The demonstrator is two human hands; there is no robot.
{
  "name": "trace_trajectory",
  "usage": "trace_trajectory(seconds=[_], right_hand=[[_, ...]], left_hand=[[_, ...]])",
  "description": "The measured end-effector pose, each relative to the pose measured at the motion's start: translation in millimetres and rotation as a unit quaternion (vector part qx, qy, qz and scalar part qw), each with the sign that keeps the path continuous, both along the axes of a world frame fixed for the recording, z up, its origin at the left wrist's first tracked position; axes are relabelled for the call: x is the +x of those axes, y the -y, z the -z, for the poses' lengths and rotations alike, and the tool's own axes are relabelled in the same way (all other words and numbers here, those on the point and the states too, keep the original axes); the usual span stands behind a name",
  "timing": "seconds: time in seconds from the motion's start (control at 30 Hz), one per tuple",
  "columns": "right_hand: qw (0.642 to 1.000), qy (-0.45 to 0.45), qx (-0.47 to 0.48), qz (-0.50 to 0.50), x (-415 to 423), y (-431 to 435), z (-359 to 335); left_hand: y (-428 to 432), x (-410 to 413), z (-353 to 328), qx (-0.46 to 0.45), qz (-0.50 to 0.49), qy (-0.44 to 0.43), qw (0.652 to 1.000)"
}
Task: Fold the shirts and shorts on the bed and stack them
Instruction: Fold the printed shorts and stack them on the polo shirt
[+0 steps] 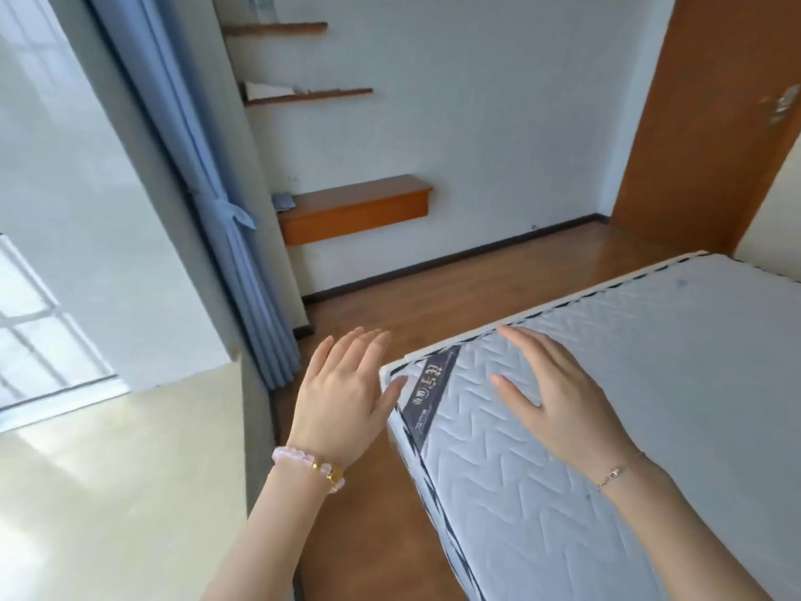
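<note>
left hand (342, 392) flat, fingers spread, empty, above the floor (433, 297) beside the bed (650, 383) corner. right hand (550, 396) flat, fingers spread, empty, over the quilted top near the dark label (431, 386). no shirts or shorts in view. beyond: curtain (208, 180), shelves (353, 206), door (711, 123).

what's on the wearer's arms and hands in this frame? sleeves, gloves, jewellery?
Both forearms are bare: no sleeves in view, no gloves. The left hand has a beaded bracelet at the wrist, pale pink round beads with a few gold-coloured pieces. The right hand has a thin chain bracelet at the wrist with a small metal link or clasp. No rings visible on the fingers.
</note>
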State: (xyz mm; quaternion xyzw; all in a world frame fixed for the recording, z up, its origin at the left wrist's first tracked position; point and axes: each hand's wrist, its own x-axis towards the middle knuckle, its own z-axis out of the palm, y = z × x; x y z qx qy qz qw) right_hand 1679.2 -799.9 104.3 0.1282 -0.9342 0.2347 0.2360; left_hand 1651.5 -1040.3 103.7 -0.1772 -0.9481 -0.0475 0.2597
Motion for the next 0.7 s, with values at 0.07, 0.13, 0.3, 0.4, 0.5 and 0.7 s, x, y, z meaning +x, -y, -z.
trace_trajectory(seconds=[0.07, 0.13, 0.3, 0.4, 0.5, 0.7], right_hand=[[1.000, 0.002, 0.001, -0.031, -20, 15, 2], [0.998, 0.004, 0.002, -0.056, -39, 29, 3], [0.994, 0.024, 0.001, -0.106, -91, 60, 6], [0.991, 0.033, 0.010, -0.131, -128, 78, 11], [0.988, 0.045, 0.016, -0.144, -173, 94, 17], [0.985, 0.051, 0.043, -0.159, -277, 113, 18]], left_hand=[[15, -4, 4, 0.002, -0.035, 0.004, 0.999], [26, -9, 7, 0.006, -0.060, 0.008, 0.998], [55, -33, 10, 0.012, -0.099, 0.014, 0.995], [72, -58, 12, 0.005, -0.121, 0.009, 0.993], [89, -96, 13, 0.002, -0.138, 0.008, 0.990], [106, -195, 16, 0.009, -0.150, 0.014, 0.989]])
